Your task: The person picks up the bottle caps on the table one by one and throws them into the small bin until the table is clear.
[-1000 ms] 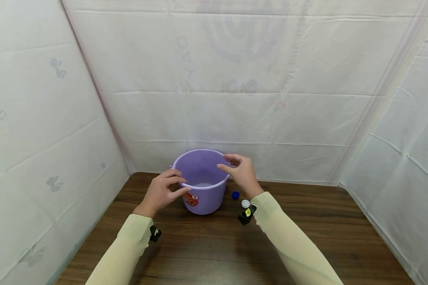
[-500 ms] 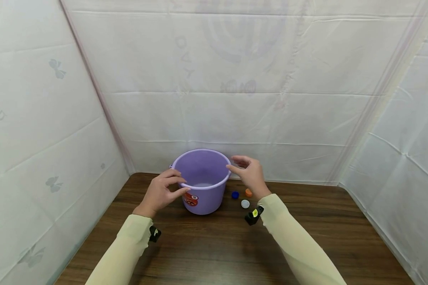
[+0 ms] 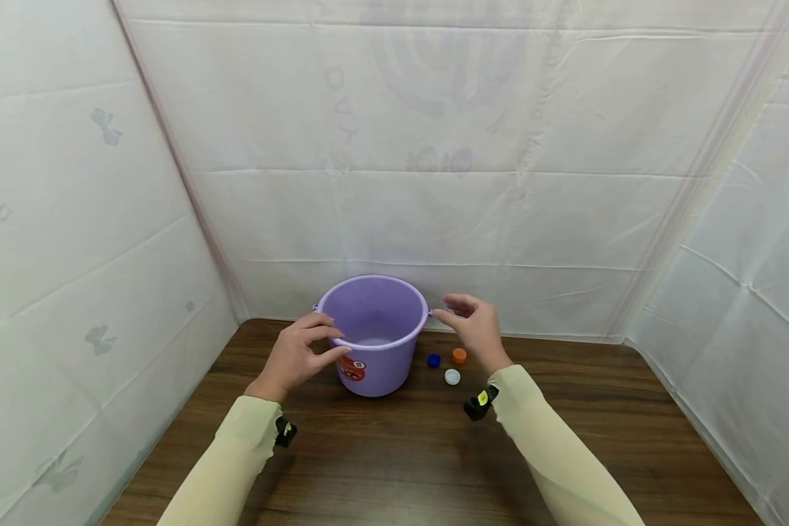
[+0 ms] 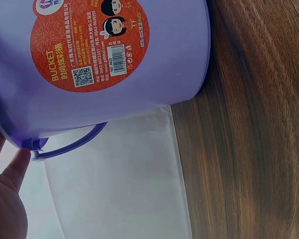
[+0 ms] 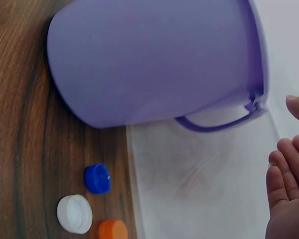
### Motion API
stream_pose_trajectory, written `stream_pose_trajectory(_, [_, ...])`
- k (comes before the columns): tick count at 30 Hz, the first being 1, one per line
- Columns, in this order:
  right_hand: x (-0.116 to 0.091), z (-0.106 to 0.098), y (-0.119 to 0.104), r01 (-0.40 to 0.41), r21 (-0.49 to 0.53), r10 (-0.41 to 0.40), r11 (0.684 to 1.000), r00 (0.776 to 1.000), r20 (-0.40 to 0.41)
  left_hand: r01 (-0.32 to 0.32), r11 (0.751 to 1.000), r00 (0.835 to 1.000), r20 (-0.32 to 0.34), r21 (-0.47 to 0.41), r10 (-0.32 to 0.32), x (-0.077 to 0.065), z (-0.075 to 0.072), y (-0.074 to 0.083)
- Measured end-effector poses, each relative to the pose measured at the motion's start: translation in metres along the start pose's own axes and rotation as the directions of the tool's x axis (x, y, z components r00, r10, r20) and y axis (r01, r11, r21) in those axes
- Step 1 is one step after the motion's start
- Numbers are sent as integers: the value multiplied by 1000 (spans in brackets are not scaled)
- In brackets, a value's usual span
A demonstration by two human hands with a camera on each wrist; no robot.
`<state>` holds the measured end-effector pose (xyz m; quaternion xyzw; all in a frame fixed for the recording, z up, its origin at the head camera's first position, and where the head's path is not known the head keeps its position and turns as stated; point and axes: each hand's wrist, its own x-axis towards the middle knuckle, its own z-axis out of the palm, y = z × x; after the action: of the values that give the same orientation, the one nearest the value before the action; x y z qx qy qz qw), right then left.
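Note:
A purple plastic bucket (image 3: pixel 388 365) stands upright on the wooden table, a round red label (image 4: pixel 92 45) on its side. My left hand (image 3: pixel 297 352) holds its near left rim, thumb outside and fingers over the edge. Just off the bucket's right side, my right hand (image 3: pixel 476 330) has thumb and fingers spread apart with nothing between them, its thumb tip close to the handle joint. The bucket's handle (image 5: pixel 214 128) hangs down behind it. On the table right of the bucket lie three bottle caps: a blue cap (image 3: pixel 434 360), an orange cap (image 3: pixel 459 356) and a white cap (image 3: pixel 452 376).
White sheeting (image 3: pixel 394 146) encloses the table (image 3: pixel 381 467) at the back and both sides. The back sheet rises close behind the bucket. Each wrist wears a small black camera, such as the right wrist camera (image 3: pixel 478 404).
My right hand has moved off the bucket's right rim, rightward and slightly nearer. The orange cap and the right handle joint have come into view. The left hand and bucket have stayed put.

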<state>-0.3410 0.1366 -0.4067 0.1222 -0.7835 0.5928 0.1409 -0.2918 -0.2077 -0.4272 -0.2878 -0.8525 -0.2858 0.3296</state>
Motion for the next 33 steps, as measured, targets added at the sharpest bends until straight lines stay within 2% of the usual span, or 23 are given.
stream_pose_trajectory(12, [-5, -10, 29, -54, -57, 52, 997, 998, -38, 0, 1000, 1000, 13, 1, 0, -2, 0, 0])
stream_pose_trajectory(18, [-8, -12, 46, -65, -136, 59, 989, 997, -42, -10, 1000, 1000, 9, -9, 10, -2, 0, 0])
stream_pose_trajectory(27, [-13, -12, 74, -86, -200, 73, 976, 995, -69, -14, 1000, 1000, 8, -20, 14, -2, 0, 0])
stream_pose_trajectory(33, [-16, -9, 88, -120, -227, 105, 967, 991, -77, 4, 1000, 1000, 16, -24, -4, -1, -1, 0])
